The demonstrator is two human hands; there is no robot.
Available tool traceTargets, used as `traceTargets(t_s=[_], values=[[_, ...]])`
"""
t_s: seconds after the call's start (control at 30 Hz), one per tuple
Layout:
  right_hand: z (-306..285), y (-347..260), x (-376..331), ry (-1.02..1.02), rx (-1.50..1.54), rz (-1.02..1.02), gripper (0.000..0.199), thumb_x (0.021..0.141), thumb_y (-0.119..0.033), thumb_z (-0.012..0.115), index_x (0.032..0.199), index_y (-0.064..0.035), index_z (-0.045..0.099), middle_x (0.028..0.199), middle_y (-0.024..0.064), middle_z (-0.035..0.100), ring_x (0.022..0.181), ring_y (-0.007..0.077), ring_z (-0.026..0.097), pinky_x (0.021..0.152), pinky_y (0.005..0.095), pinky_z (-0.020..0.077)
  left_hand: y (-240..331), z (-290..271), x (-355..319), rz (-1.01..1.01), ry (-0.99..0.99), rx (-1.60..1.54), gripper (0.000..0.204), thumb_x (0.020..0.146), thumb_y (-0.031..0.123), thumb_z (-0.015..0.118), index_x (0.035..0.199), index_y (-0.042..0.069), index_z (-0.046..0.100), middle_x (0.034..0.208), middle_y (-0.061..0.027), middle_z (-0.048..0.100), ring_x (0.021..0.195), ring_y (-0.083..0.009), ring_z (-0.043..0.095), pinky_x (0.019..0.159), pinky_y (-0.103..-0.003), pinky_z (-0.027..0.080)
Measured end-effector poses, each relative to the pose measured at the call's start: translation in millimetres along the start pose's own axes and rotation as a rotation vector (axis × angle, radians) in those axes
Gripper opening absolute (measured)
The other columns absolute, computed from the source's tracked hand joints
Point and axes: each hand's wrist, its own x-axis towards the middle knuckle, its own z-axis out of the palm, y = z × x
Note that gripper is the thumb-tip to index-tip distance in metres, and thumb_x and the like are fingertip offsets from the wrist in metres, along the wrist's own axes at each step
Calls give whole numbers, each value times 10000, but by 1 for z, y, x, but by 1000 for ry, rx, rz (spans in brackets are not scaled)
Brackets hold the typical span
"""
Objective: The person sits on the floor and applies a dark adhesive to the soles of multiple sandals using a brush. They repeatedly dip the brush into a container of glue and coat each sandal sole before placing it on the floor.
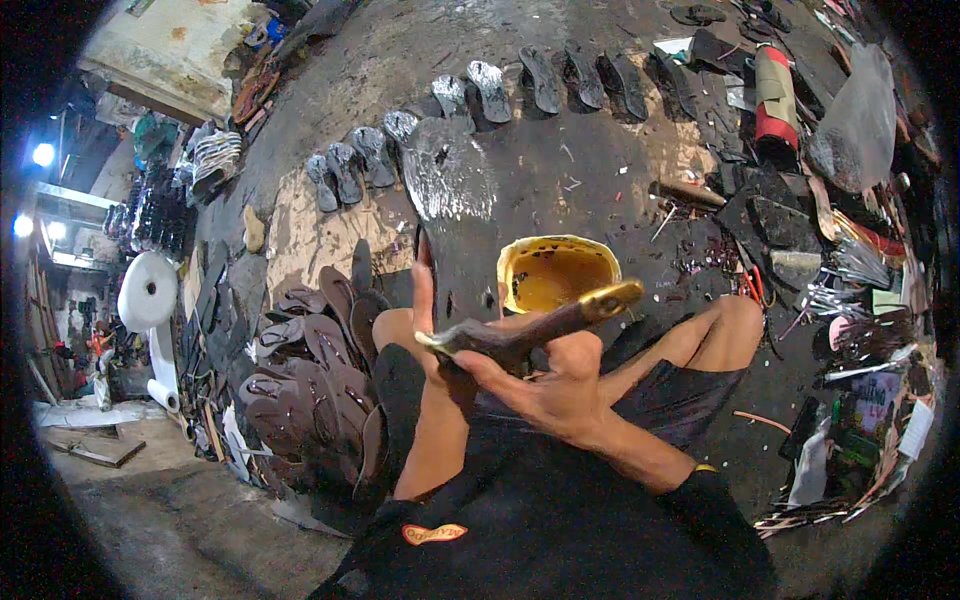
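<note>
My left hand is closed round a dark sandal sole, turned nearly edge-on with one finger stretched along it; much of the sole is hidden. In my right hand is a glue brush, its dark handle ending in a yellow-smeared tip. The brush's pale end touches or nearly touches the lower part of the sole. Just beyond my hands stands a yellow glue tub with a coated inside. An arc of dark soles lies farther off, several shiny with wet coating.
A heap of brown sandals sits by my left knee. Farther left stands a white roll. To the right are a red-and-cream roll, a clear plastic bag and scattered scraps. A shiny wet patch marks the floor ahead.
</note>
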Motion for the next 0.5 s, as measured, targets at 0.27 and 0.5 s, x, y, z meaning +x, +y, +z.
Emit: traceTargets(t_s=[0.27,0.5], values=[[-10,28,-27,36,-127,-42,326,775,-185,977,944,-10,760,933,100,784,880,209,764,813,348,596,2,-5,-10,236,140,490,557,1088,408,568,1453,-10,523,1157,-230,725,985,-370,748,953,-552,613],[-39,14,64,-9,118,306,249,865,-232,901,982,-47,783,867,125,798,783,236,779,722,387,602,-18,-13,-9,-132,-43,62,584,1133,454,467,1565,62,483,1444,-151,647,1257,-287,675,1096,-488,540]])
